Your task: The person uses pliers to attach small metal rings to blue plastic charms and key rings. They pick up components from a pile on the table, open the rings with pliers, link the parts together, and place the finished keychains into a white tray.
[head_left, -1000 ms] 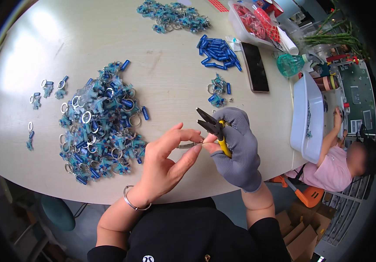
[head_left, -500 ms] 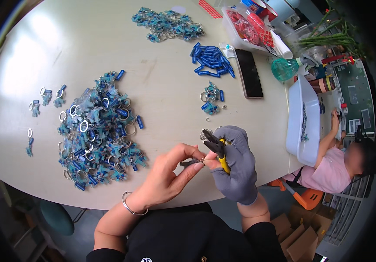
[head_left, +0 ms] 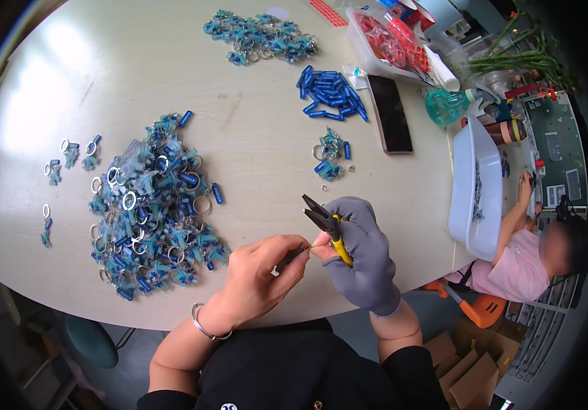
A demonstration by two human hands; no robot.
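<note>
My left hand, bare with a bracelet at the wrist, pinches a slim dark piece whose kind I cannot make out. In my right hand, which wears a grey glove with bare fingertips, is a pair of pliers with yellow handles. Their dark jaws stand apart and point up and left, with nothing between them. The fingertips of both hands meet at a tiny metal part, mostly hidden. Left of my hands lies a large heap of blue-green keychains with metal rings.
Beyond my hands lie a few keychain parts, a small metal ring, a pile of blue tags and a phone. More charms lie at the back. A white bin stands right, near a person in pink.
My left hand has turned and its fingers have curled in more. The pliers have shifted a little left and up in my right hand, their jaws still apart.
</note>
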